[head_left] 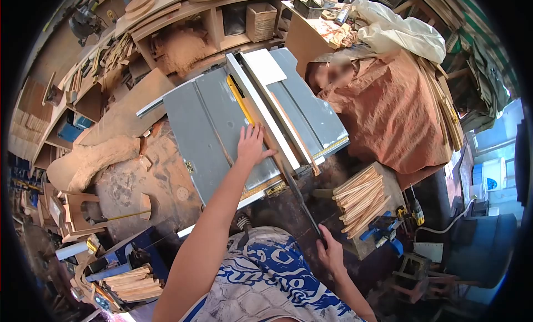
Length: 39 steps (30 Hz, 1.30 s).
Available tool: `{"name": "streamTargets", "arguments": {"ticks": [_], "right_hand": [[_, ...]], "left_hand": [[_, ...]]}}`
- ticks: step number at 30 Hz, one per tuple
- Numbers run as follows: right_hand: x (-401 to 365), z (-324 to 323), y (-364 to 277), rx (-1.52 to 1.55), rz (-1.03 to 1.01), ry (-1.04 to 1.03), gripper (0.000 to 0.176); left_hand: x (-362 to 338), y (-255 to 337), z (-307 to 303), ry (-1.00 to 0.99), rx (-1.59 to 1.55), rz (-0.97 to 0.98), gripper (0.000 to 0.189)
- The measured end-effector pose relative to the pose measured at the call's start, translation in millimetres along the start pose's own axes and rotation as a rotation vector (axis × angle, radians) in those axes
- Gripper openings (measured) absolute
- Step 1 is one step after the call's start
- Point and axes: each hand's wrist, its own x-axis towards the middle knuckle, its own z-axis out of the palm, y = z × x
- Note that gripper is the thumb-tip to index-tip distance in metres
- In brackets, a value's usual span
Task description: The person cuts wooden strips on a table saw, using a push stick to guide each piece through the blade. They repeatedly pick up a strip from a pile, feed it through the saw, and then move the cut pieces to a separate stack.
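Observation:
A grey table saw stands in front of me, with a long pale fence across its top. A yellow strip lies left of the fence. My left hand rests at the strip's near end, fingers spread, with the thumb toward the fence. A long narrow dark strip runs from beside the fence out past the saw's front edge. My right hand is closed around its near end. A white sheet lies at the far end, right of the fence.
A bundle of thin wood sticks lies on a stand to the right, near blue clamps. Behind it is a brown cloth-covered pile. Shelves with sawdust stand beyond the saw. A wooden stool is at left.

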Motion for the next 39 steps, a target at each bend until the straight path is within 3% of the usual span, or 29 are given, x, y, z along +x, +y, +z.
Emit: {"name": "streamTargets", "arguments": {"ticks": [1,3,7,23,25,33,39], "right_hand": [[-12,-9,-3,-0.008,0.003,0.0,0.061],[-28,-21,-6,-0.216,0.117,-0.196,0.065],[-30,-29,-13,-0.363,0.127,-0.269,0.067],[7,-2,-2,-0.381,0.104,-0.315,0.069],[13,6,-1,-0.432,0.11,-0.301,0.082],[73,21,-35,-0.407,0.149,-0.331,0.086],[164,51,-65,-0.388,0.139,-0.324,0.09]], "left_hand": [[1,0,0,0.001,-0.009,0.002,0.117],[1,-1,0,-0.064,0.069,-0.003,0.118],[-1,-3,0,-0.039,0.048,-0.001,0.119],[13,-17,6,0.001,-0.024,-0.001,0.12],[19,-25,8,-0.006,-0.03,0.001,0.119],[65,-64,4,-0.026,0.054,0.017,0.117],[144,-132,-8,-0.086,0.031,-0.039,0.121]]}}
